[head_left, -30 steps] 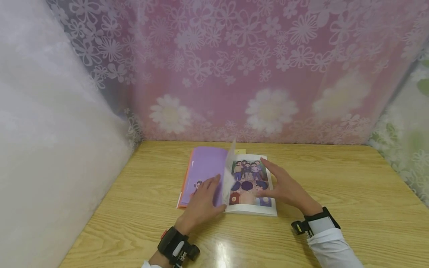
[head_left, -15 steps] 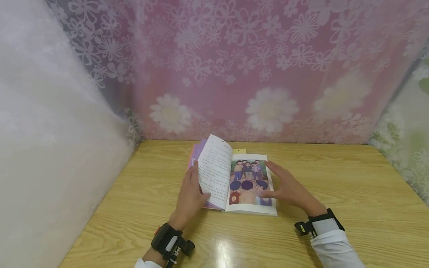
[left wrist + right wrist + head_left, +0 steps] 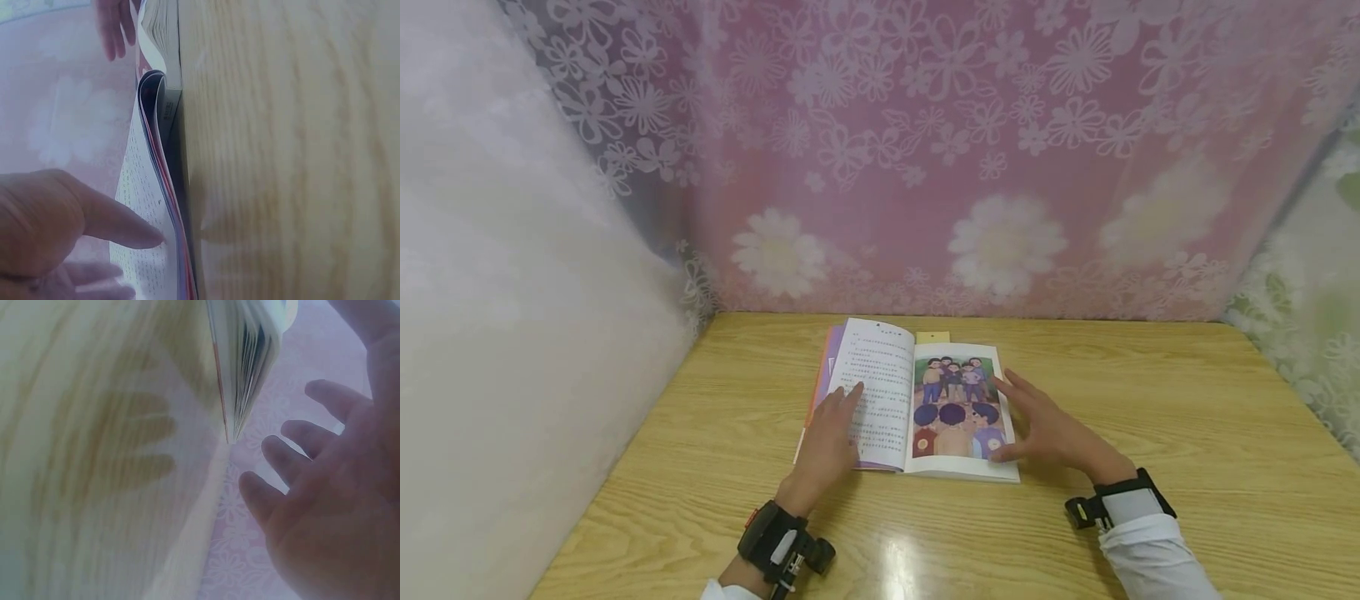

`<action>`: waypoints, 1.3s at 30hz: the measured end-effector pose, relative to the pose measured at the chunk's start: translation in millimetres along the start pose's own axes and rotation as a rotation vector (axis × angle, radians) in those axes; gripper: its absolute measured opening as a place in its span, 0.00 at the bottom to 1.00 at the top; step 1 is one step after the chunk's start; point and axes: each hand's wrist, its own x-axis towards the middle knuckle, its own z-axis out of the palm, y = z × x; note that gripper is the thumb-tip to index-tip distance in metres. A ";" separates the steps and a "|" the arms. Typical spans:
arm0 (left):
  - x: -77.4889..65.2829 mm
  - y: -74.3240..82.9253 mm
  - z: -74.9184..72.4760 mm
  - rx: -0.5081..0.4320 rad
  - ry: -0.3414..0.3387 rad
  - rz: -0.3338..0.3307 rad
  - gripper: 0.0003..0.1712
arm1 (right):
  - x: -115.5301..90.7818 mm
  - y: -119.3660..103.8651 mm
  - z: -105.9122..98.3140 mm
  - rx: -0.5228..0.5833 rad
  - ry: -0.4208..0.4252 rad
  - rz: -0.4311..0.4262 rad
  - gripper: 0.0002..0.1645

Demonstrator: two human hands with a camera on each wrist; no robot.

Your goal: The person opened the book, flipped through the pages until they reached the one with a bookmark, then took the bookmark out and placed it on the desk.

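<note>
An open book lies on the wooden table, a colour picture of several people on its right page and printed text on its left page. Purple and orange cover edges show beyond the left page. My left hand rests on the left page with its fingers extended; in the left wrist view the thumb lies against the paper. At the book's right edge is my right hand, its fingers spread and holding nothing. The right wrist view shows these fingers beside the page edges.
A small yellow tab sticks out past the book's top edge. The wooden table runs back to a pink flowered curtain. Pale cloth hangs on the left, and flowered cloth on the right.
A leaf that stood upright has been turned to the left and now lies flat under my left hand, covering the purple page. My right hand has drawn slightly right, off the picture.
</note>
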 end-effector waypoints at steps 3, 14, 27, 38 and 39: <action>-1.8 0.9 -0.2 -0.067 -0.072 0.029 0.47 | -1.1 0.5 0.2 0.008 -0.021 -0.019 0.67; -1.8 4.3 -2.1 -0.059 -0.240 0.152 0.43 | 0.5 8.5 2.8 -0.023 -0.059 -0.058 0.68; 1.0 10.1 2.0 0.000 -0.206 0.189 0.30 | 6.8 6.4 4.1 -0.051 -0.066 0.001 0.60; 1.3 28.7 7.3 0.177 -0.088 0.258 0.31 | 13.8 1.2 4.0 0.090 0.031 -0.044 0.52; 1.1 30.5 7.5 0.186 -0.093 0.254 0.34 | 14.2 0.2 3.7 0.091 0.040 -0.042 0.52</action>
